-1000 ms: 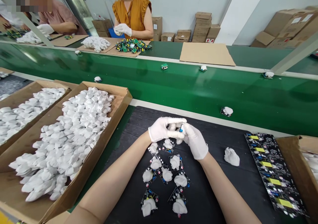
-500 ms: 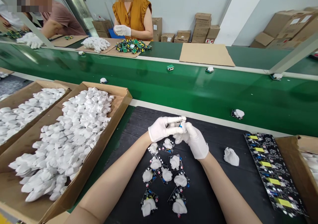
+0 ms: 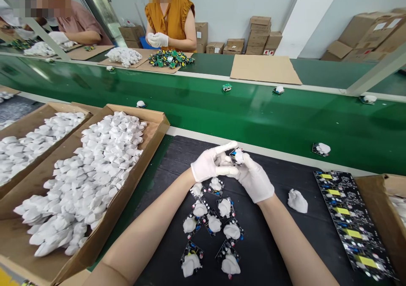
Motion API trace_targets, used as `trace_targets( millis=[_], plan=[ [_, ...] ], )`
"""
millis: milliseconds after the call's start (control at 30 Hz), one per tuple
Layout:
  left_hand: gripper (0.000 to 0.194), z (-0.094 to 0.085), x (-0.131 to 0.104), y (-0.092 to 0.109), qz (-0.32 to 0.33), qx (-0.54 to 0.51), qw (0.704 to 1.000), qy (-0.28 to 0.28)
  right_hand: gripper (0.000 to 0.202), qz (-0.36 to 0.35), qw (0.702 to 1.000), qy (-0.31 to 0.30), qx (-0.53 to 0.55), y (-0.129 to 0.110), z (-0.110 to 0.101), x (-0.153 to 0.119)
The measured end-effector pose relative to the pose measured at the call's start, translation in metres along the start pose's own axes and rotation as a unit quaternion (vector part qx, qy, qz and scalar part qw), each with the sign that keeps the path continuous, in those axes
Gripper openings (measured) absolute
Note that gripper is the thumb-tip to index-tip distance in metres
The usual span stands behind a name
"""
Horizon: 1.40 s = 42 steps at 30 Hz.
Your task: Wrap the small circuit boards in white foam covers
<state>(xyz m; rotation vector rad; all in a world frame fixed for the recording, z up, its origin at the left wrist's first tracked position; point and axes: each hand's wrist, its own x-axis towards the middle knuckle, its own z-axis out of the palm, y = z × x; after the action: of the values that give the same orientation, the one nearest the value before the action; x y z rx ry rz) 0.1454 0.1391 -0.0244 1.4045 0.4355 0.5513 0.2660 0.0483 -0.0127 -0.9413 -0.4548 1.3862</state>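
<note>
Between gloved fingers, a small black circuit board topped with white putty (image 3: pixel 236 156) sits above the black work mat (image 3: pixel 269 243); the right hand (image 3: pixel 256 179) clamps it, while the left hand's (image 3: pixel 211 164) fingers spread beside it.

The small black circuit board with a white putty lump (image 3: pixel 237 156), earlier mostly hidden between the fingers, now shows its lumped face beside the right hand's thumb; the white-gloved left hand (image 3: pixel 206 164) has spread its fingers wider; the white-gloved right hand (image 3: pixel 256 183) has shifted slightly rightward; beyond it, the white-lumped black board on the green belt (image 3: pixel 321 149) has travelled farther right
</note>
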Motion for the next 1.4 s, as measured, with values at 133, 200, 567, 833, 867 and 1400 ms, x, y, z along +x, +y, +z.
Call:
trace_targets(
  millis=[133,200,567,833,867,1400],
  plan=[
    [0.075,0.0,0.0,-0.0023,0.009,0.046,0.999,0.016,0.032,-0.005,1.0,0.005,-0.02,0.0022,0.0028,-0.0008],
    [0.071,-0.001,-0.0003,-0.0008,0.01,0.049,0.999,0.02,0.034,-0.002,0.999,0.007,-0.034,0.0035,0.0029,-0.0015],
    [0.061,0.001,-0.0003,0.0068,0.002,0.036,0.999,0.021,0.03,-0.012,0.999,-0.048,-0.008,0.0005,0.0001,0.0005],
    [0.061,-0.0033,-0.0013,-0.0002,-0.014,0.047,0.999,-0.007,0.029,-0.021,0.998,-0.028,-0.053,0.003,-0.0025,-0.0021],
    [0.061,-0.0037,-0.0011,-0.0009,-0.007,0.053,0.999,-0.013,0.031,-0.025,0.998,-0.024,-0.059,0.0037,-0.0029,-0.0019],
    [0.064,-0.0016,-0.0013,0.0054,-0.014,0.081,0.996,-0.045,0.03,-0.019,0.995,-0.058,-0.084,0.0015,-0.0067,-0.0003]
  ],
)
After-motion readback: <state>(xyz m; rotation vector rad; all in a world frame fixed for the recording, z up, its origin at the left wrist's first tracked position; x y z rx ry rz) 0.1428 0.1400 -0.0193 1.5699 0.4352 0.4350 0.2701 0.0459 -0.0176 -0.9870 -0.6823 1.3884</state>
